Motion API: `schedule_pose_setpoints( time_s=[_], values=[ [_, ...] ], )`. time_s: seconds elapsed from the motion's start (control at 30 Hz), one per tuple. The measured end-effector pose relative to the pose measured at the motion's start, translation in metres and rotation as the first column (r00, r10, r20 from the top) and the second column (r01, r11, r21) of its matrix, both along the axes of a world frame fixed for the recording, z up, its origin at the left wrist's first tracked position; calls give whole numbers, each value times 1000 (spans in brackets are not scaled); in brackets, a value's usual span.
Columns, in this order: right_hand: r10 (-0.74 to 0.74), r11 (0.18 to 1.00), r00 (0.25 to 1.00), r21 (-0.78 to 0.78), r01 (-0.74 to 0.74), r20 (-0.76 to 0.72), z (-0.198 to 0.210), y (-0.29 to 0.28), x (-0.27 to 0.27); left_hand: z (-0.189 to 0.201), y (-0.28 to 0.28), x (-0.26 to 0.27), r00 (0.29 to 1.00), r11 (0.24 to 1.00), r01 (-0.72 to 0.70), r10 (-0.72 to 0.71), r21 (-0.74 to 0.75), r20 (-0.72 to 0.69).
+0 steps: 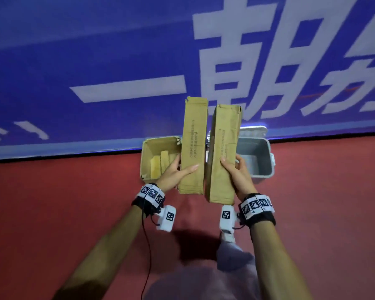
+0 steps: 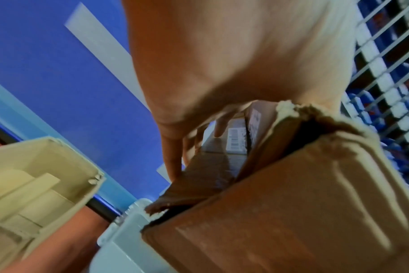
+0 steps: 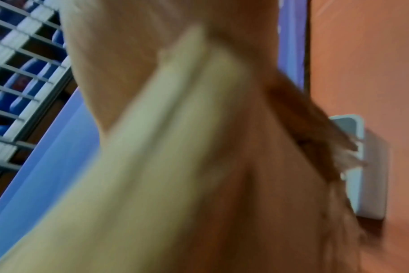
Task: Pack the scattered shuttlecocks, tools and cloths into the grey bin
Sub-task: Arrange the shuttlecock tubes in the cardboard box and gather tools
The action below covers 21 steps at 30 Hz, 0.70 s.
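I hold two long, flattened brown cardboard boxes upright over the red floor. My left hand (image 1: 178, 171) grips the left box (image 1: 193, 144) low down, thumb across its front and fingers behind. My right hand (image 1: 234, 169) grips the right box (image 1: 222, 152) the same way. The grey bin (image 1: 266, 156) stands open on the floor behind the right box and looks empty where it shows. In the left wrist view, my left hand (image 2: 222, 64) wraps the box (image 2: 280, 212), with the grey bin (image 2: 119, 238) below. The right wrist view is blurred: the box (image 3: 152, 147) and the bin (image 3: 371, 175).
An open tan carton (image 1: 146, 156) holding yellowish slabs (image 1: 156, 168) sits on the floor left of the bin. A blue banner wall (image 1: 95, 61) with white characters rises right behind both. Red floor (image 1: 323, 202) spreads to either side. My knees (image 1: 204, 282) are below.
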State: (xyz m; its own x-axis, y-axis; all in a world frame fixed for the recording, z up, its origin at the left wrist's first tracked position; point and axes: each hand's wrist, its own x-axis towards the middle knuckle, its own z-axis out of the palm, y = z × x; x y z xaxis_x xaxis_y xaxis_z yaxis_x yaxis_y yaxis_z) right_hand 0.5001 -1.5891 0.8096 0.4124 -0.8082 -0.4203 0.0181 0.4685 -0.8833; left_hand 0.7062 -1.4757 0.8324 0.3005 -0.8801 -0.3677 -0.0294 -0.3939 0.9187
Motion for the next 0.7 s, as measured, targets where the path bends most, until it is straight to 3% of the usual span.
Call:
schedule_pose_setpoints(
  time_s=[0.23,0.37,0.5,0.63,0.7],
  values=[
    [202,979,979,-26,-203,-30,8,-102,126,-1,-32,97,932,932,-362,363,-10,9],
    [306,952,951,47,-304,-49,-10,-126,190,-19,-33,137,850,854,-520,517,3,-99],
    [442,895,896,81,-438,-38,-29,-127,256,-42,-41,175,836,848,-529,526,24,-154],
    [587,808,796,48,-587,-144,-67,-139,333,-59,-60,242,892,900,-430,435,70,-120],
    [591,799,772,37,-600,-234,-101,-152,375,-72,-73,285,914,920,-384,391,81,-111]
  ],
)
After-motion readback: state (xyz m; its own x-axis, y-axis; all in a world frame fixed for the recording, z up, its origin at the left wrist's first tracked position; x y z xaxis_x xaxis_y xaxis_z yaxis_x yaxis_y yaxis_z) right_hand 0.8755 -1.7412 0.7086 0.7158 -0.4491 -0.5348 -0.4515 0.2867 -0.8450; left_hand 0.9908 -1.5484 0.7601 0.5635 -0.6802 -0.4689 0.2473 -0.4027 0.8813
